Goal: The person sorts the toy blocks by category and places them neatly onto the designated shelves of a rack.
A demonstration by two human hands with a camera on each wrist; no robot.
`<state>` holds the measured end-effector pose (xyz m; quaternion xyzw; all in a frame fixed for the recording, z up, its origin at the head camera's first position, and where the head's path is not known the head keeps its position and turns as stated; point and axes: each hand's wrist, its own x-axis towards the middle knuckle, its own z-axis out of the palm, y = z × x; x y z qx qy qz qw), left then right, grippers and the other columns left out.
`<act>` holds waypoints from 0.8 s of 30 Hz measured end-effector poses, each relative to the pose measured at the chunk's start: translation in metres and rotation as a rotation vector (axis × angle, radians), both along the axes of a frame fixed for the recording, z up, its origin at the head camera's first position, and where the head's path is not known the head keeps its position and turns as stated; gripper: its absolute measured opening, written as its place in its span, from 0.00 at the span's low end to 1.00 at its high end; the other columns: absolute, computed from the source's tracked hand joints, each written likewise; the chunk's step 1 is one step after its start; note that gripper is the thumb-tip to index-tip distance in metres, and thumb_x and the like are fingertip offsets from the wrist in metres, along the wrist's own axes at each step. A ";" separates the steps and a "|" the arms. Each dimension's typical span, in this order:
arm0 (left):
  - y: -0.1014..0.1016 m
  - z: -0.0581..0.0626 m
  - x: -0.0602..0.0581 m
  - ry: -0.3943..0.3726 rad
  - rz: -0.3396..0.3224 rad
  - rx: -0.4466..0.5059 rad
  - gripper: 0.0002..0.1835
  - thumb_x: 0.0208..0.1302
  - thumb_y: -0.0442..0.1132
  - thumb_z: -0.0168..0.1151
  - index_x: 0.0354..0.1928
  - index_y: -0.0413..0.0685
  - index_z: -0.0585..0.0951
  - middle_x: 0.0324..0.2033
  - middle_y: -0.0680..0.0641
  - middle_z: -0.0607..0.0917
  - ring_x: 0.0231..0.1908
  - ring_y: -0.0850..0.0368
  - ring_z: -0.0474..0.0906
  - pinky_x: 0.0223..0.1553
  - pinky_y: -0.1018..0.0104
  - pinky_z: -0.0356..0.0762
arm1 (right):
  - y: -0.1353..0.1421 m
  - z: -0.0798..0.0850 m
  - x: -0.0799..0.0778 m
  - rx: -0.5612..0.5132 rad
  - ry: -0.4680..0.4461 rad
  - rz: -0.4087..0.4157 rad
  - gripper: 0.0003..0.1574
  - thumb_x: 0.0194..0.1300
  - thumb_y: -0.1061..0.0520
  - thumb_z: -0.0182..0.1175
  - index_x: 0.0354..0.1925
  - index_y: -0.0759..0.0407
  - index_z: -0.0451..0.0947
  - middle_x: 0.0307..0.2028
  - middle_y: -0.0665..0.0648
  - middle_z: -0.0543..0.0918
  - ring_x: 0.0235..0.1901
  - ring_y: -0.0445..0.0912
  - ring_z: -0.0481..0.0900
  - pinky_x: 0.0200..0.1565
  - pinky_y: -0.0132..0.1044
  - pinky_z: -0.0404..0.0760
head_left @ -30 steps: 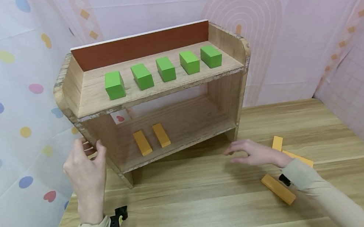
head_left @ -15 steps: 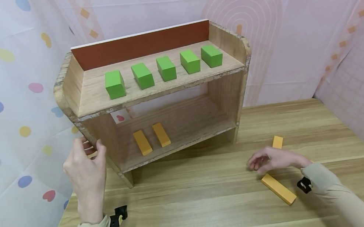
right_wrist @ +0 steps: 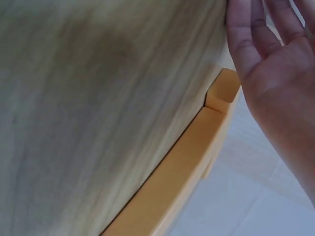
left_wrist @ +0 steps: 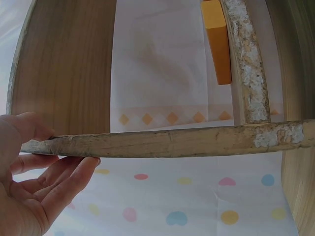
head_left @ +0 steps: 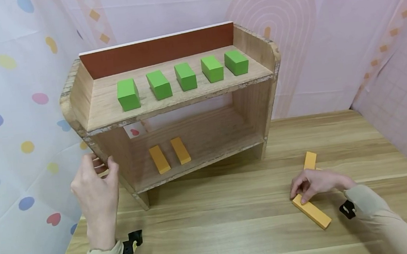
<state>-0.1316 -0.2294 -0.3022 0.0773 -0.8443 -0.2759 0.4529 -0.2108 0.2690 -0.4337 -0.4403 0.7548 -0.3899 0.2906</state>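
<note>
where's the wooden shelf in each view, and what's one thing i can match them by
Head: the wooden shelf stands a little left of centre.
Left wrist: close up; its left side's front edge crosses the frame, below the middle.
Right wrist: not in it.
Shared landmark: the left hand holding that edge, in the head and left wrist views only.

A small staged play corner is indicated; the type of building cannot be determined. The wood-grain table (head_left: 208, 242) is bounded by a left sheet (head_left: 14, 134) printed with coloured dots and hearts, a rear sheet (head_left: 176, 10) printed with pale arches, and a right sheet (head_left: 401, 93) printed with a grid. Creases are visible in the sheeting. Plain green blocks (head_left: 186, 77) are displayed on a worn wooden shelf unit (head_left: 186, 103).
</note>
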 end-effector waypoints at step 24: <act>-0.001 0.000 0.000 0.005 -0.004 -0.005 0.12 0.62 0.36 0.56 0.38 0.29 0.76 0.32 0.32 0.85 0.30 0.37 0.85 0.33 0.97 0.53 | -0.004 0.003 -0.003 0.001 0.129 -0.075 0.20 0.59 0.65 0.60 0.52 0.64 0.77 0.48 0.64 0.80 0.47 0.35 0.75 0.44 0.31 0.78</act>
